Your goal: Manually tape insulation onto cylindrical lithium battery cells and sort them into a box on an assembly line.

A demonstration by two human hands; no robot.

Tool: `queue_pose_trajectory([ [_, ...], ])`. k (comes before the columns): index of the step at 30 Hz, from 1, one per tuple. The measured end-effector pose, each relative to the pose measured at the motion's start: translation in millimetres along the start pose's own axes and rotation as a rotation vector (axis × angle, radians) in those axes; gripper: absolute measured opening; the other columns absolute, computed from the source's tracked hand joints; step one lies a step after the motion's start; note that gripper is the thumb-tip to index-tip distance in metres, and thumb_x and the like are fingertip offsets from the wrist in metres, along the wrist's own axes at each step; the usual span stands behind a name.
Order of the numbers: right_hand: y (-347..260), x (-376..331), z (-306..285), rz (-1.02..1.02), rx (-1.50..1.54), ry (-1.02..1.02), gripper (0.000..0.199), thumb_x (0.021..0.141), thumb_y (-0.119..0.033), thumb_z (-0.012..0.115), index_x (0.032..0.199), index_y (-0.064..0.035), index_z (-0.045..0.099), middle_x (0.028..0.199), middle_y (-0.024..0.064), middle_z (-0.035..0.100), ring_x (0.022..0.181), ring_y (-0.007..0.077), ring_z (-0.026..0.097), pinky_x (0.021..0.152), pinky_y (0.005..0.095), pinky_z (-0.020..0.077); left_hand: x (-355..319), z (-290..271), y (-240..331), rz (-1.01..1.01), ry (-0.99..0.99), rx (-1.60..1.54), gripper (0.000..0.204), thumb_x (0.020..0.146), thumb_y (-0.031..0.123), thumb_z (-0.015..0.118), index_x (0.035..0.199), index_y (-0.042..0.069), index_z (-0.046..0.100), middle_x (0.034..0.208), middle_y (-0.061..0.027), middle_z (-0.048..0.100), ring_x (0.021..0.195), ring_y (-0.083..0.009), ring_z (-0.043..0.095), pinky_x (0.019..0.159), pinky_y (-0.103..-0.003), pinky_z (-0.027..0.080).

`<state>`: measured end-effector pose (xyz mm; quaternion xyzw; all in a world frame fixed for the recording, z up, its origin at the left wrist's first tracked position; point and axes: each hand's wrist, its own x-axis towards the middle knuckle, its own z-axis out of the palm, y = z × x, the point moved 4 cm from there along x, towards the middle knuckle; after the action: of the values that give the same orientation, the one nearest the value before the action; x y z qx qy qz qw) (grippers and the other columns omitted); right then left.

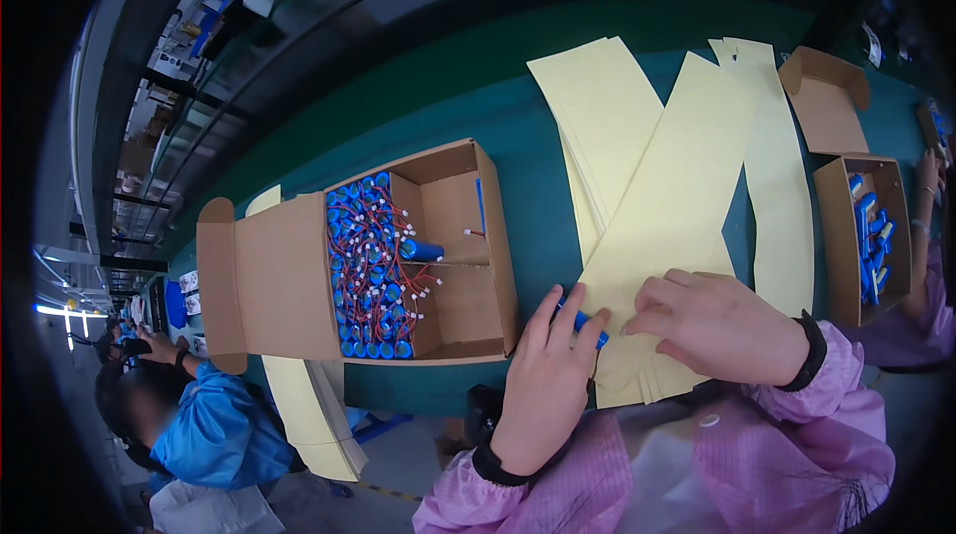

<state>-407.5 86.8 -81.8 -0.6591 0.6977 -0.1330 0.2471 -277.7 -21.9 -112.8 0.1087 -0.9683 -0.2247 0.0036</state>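
Note:
My left hand (543, 395) is closed around a blue cylindrical battery (599, 337), with its fingertips and thumb on it, at the near edge of the yellow sheets (677, 165). Over the same sheets, just right of the battery, my right hand (727, 330) has its thumb and fingers curled together in a pinch. Whatever sits between those fingertips, if anything, cannot be made out. To the left of my hands stands an open cardboard box (498, 315), partly filled with upright blue batteries (363, 265) that have red wires and small white connectors.
More yellow sheets (782, 185) lie farther right on the green table (533, 185). At the right, another open cardboard box (836, 255) holds blue batteries (874, 235), with a co-worker's hand (929, 173) beyond it. A person in a blue jacket (224, 424) is at left.

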Motion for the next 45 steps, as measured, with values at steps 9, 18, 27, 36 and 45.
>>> queue_pose_trajectory([
  [9, 2, 16, -7, 0.115, 0.016, 0.154, 0.084, 0.066, -0.003, 0.079, 0.141, -0.0096, 0.042, 0.135, 0.0102, 0.049, 0.118, 0.0307, 0.051, 0.099, 0.0381, 0.0441, -17, -5, -14, -0.312, 0.187, -0.581, 0.019, 0.095, 0.007, 0.054, 0.108, 0.000, 0.043, 0.095, -0.0142, 0.057, 0.080, -0.0280, 0.060, 0.071, -0.035, 0.048],
  [18, 1, 38, 6, -0.064, 0.002, 0.025, 0.087, 0.067, -0.006, 0.080, 0.144, -0.0061, 0.039, 0.123, 0.0063, 0.056, 0.104, 0.0239, 0.051, 0.096, 0.0390, 0.0391, -9, -8, -13, -0.233, 0.434, -0.758, 0.019, 0.095, 0.005, 0.054, 0.104, 0.001, 0.038, 0.092, -0.0159, 0.061, 0.073, -0.0201, 0.059, 0.065, -0.033, 0.047],
  [27, 10, 31, -16, -0.011, 0.278, 0.167, 0.066, 0.074, -0.004, 0.075, 0.135, -0.0150, 0.054, 0.097, 0.0053, 0.058, 0.091, 0.0256, 0.053, 0.078, 0.0345, 0.0459, -13, -2, -11, -0.347, 0.235, -1.025, 0.022, 0.093, 0.005, 0.062, 0.094, 0.002, 0.041, 0.096, -0.0127, 0.069, 0.078, -0.0124, 0.061, 0.072, -0.024, 0.048],
  [36, -14, 10, -31, -0.438, -0.121, 0.610, 0.027, 0.075, -0.010, 0.070, 0.099, -0.0212, 0.066, 0.097, -0.0019, 0.061, 0.074, 0.0142, 0.060, 0.060, 0.0246, 0.0508, 0, -11, -2, -0.301, 0.167, -1.521, 0.020, 0.095, -0.006, 0.054, 0.095, 0.005, 0.037, 0.100, -0.0113, 0.062, 0.090, -0.0084, 0.054, 0.079, -0.023, 0.045],
  [45, -9, 8, -30, -0.423, -0.065, 0.467, 0.026, 0.070, -0.008, 0.073, 0.093, -0.0192, 0.070, 0.095, 0.0009, 0.061, 0.077, 0.0178, 0.063, 0.060, 0.0252, 0.0519, -4, -7, 0, -0.354, 0.095, -1.504, 0.022, 0.092, -0.005, 0.057, 0.096, 0.005, 0.038, 0.104, -0.0105, 0.062, 0.092, -0.0093, 0.054, 0.082, -0.024, 0.045],
])
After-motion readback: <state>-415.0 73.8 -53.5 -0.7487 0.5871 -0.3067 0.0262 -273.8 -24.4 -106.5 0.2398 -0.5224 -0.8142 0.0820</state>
